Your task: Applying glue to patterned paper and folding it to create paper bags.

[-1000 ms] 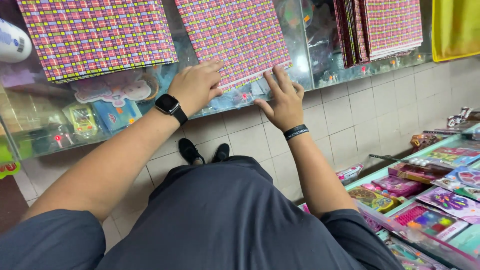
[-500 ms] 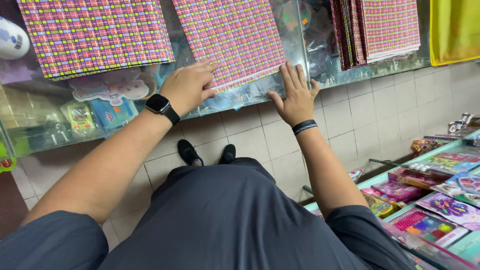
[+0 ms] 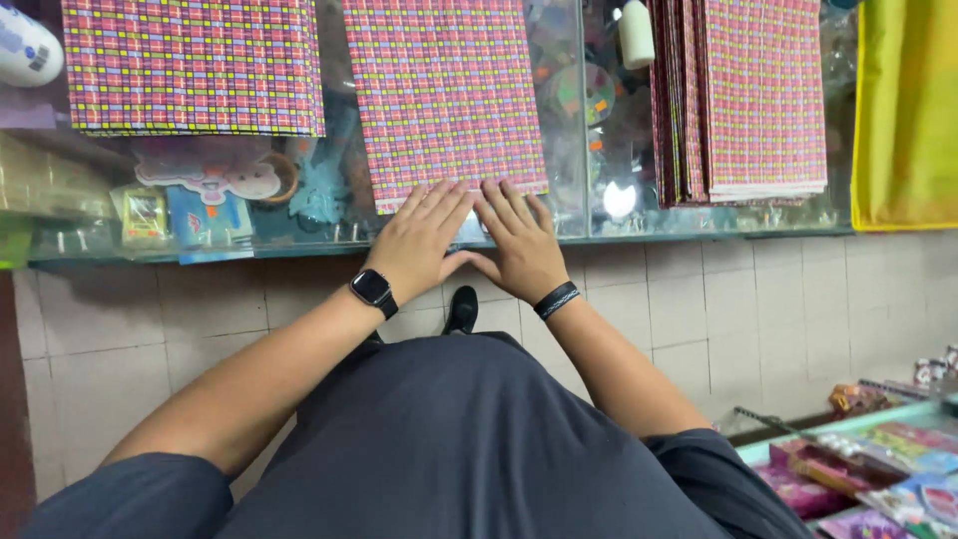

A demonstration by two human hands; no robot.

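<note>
On the glass counter (image 3: 589, 232), left to right: one checked paper sheet (image 3: 195, 65), then the middle checked sheet (image 3: 444, 95) with my left hand (image 3: 419, 238) and right hand (image 3: 519, 240) pressed flat, open-fingered, gripping nothing, on its near edge, then a stack of checked sheets (image 3: 763, 95).

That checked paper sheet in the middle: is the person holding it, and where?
Not gripped. Both the left hand and right hand lie flat, fingers spread, pressing the near edge of the checked sheet onto the glass counter.
</note>
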